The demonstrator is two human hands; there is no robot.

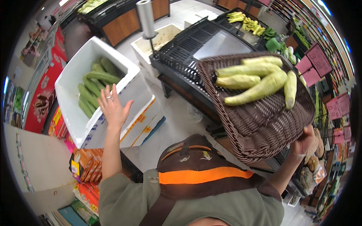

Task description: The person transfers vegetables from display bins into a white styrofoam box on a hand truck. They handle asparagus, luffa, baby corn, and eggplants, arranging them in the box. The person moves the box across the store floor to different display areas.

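Observation:
My left hand is spread over the near rim of a white foam box, fingers apart and holding nothing. Inside that box lie several long green cucumber-like vegetables, close to my fingertips. With my right hand I grip the near right rim of a brown woven basket. The basket is tilted and overlaps the edge of a black slatted display stand. Several pale green, long vegetables rest in its far part; its near part shows bare weave.
A roll of clear bags stands upright on a post at the stand's corner. Behind it sits another foam box. Leafy greens and pink price signs are beyond the basket. Orange packages are stacked at left.

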